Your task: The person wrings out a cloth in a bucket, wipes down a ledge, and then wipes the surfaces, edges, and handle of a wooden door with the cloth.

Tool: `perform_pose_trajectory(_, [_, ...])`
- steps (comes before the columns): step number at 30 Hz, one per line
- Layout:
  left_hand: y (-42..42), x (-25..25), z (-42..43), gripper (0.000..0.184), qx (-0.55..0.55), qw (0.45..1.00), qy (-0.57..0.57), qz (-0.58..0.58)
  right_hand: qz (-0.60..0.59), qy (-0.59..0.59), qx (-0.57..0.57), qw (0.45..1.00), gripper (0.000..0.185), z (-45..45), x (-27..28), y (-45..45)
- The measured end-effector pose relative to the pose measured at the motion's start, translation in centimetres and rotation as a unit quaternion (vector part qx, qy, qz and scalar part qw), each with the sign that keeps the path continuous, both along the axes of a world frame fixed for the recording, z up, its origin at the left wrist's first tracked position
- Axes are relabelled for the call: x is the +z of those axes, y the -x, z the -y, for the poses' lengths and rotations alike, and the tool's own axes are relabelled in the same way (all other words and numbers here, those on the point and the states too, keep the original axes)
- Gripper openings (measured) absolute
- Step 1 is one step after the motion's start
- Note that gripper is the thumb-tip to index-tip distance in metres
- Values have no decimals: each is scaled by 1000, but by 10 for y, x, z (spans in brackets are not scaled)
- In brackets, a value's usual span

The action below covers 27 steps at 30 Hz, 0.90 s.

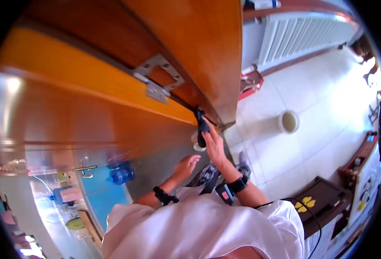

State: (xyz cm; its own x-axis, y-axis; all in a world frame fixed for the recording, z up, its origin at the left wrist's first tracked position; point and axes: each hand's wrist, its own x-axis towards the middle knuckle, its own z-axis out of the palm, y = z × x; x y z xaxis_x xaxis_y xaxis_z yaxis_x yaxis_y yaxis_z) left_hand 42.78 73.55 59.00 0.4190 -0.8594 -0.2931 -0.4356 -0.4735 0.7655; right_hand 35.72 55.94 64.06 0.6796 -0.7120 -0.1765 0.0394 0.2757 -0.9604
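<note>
Pale tiles cover the floor (272,162) on the right — a broad patch of glare (352,103) whitens them towards the far edge — and run up to a white ribbed radiator (302,41) above a reddish-brown skirting strip (298,61). A dark brown low table (327,195) stands in the lower right. On the left, grey flooring (153,168) meets a bright blue panel (106,198), with strong light (31,251) glowing in the bottom corner.

Head-worn view, forward and down
</note>
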Motion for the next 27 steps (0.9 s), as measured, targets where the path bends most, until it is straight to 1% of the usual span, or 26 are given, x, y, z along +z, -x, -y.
perform_pose_trajectory(2, [-5,24,-2,23,18,995,79,61,31,39,27,998,44,0,60,-4])
perform_pose_trajectory(3, [-2,37,-1,22,52,991,95,82,73,54,40,995,46,0,80,-7])
perform_pose_trajectory(4, [1,52,-3,22,63,988,111,86,86,5,81,993,48,0,111,-6])
perform_pose_trajectory(6, [5,80,1,21,109,972,108,180,144,185,64,970,52,-2,140,-14])
perform_pose_trajectory(8, [15,110,10,19,133,965,114,196,173,238,94,951,55,6,166,-10])
perform_pose_trajectory(10, [22,128,17,20,144,958,138,207,148,250,141,946,60,11,181,-3])
perform_pose_trajectory(11, [26,133,18,20,145,949,159,229,156,340,127,919,60,10,173,-1])
perform_pose_trajectory(12, [31,137,20,20,150,939,179,254,205,416,116,878,60,12,179,2])
perform_pose_trajectory(13, [37,141,20,20,160,927,187,282,218,449,133,856,62,13,191,8])
perform_pose_trajectory(14, [40,146,23,21,182,909,197,318,254,489,153,820,64,16,199,7])
perform_pose_trajectory(16, [43,161,25,16,222,875,225,366,307,494,192,790,68,12,213,-6])
perform_pose_trajectory(17, [45,172,25,16,241,859,240,383,304,496,190,791,68,15,225,-15])
perform_pose_trajectory(18, [47,184,23,21,249,846,251,398,297,495,182,796,69,18,237,-22])
perform_pose_trajectory(19, [49,194,18,28,251,836,263,412,340,492,165,784,65,20,248,-28])
perform_pose_trajectory(20, [50,199,11,28,253,827,273,422,350,501,162,775,65,20,256,-30])
perform_pose_trajectory(22, [53,197,-8,30,314,824,283,376,412,299,176,842,57,17,265,-28])
perform_pose_trajectory(23, [53,198,-18,28,331,814,312,361,446,207,181,852,52,12,264,-25])
perform_pose_trajectory(24, [49,193,-26,28,332,809,318,366,452,212,183,847,52,12,265,-22])
perform_pose_trajectory(25, [45,187,-38,54,328,858,354,177,370,341,250,827,45,8,270,-16])
perform_pose_trajectory(26, [41,190,-48,85,307,874,375,-19,277,461,308,785,38,1,274,-11])
perform_pose_trajectory(27, [35,193,-44,77,272,829,488,-31,220,491,359,763,39,-9,275,-8])
